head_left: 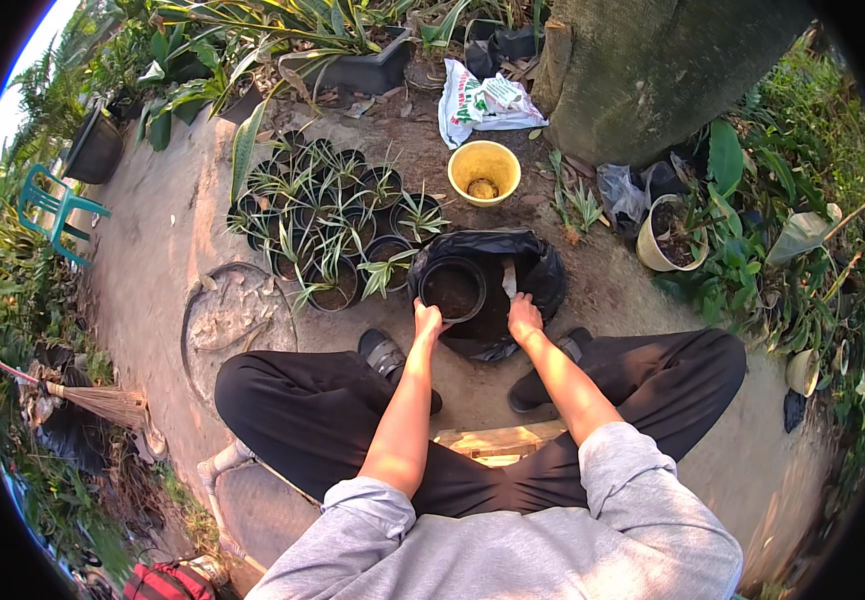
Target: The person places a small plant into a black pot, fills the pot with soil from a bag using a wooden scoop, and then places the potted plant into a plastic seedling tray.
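Our left hand grasps a pot by its near rim, at the left of the black bag; our right hand clasps a pale tool over the bag's soil.

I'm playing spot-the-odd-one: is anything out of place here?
Yes, the spiky plants right of the yellow bucket. They're on the ground with no pots showing, while similar ones stand in black pots.

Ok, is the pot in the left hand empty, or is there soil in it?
Not empty: brown soil shows inside the black pot, below its rim.
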Demonstrator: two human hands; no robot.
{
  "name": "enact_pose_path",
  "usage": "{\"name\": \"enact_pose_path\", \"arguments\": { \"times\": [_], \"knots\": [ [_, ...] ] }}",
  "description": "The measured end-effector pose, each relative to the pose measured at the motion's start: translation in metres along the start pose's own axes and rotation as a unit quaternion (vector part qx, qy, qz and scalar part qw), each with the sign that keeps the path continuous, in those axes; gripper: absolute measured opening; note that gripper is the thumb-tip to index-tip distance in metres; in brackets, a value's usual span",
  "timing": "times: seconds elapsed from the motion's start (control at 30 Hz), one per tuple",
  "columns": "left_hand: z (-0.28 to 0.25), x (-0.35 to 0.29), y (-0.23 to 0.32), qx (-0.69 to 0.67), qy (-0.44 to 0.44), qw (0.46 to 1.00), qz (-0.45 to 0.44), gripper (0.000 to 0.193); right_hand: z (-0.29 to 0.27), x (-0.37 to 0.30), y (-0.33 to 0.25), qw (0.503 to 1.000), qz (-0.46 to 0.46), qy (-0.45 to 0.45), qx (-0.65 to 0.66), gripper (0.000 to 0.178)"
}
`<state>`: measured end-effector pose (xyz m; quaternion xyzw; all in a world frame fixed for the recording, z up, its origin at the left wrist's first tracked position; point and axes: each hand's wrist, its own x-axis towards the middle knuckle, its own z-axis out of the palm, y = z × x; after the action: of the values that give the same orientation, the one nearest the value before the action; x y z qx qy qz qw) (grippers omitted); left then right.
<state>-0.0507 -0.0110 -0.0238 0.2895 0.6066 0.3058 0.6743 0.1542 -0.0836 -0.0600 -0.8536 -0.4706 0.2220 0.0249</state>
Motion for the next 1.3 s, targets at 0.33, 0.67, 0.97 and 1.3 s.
{"name": "enact_pose_path", "arguments": {
  "times": [0.33, 0.67, 0.97, 1.3],
  "knots": [
    [0.001, 0.01, -0.006, 0.006, -0.038, 0.999, -0.015, 0.063, -0.008, -0.007, -0.008, 0.992, -0.087, -0.084, 0.04, 0.046],
    [-0.006, 0.009, -0.004, 0.0, -0.05, 0.998, -0.025, 0.065, -0.061, 0.006, 0.024, 0.972, -0.187, -0.082, 0.116, 0.036],
    [-0.001, 0.001, 0.003, -0.003, -0.065, 0.998, -0.026, 0.063, -0.154, -0.007, 0.017, 0.95, -0.296, -0.098, 0.032, 0.037],
    [0.001, -0.001, 0.0, 0.006, -0.101, 0.994, -0.031, 0.062, -0.148, -0.036, -0.007, 0.934, -0.337, 0.06, -0.102, 0.036]
  ]
}}
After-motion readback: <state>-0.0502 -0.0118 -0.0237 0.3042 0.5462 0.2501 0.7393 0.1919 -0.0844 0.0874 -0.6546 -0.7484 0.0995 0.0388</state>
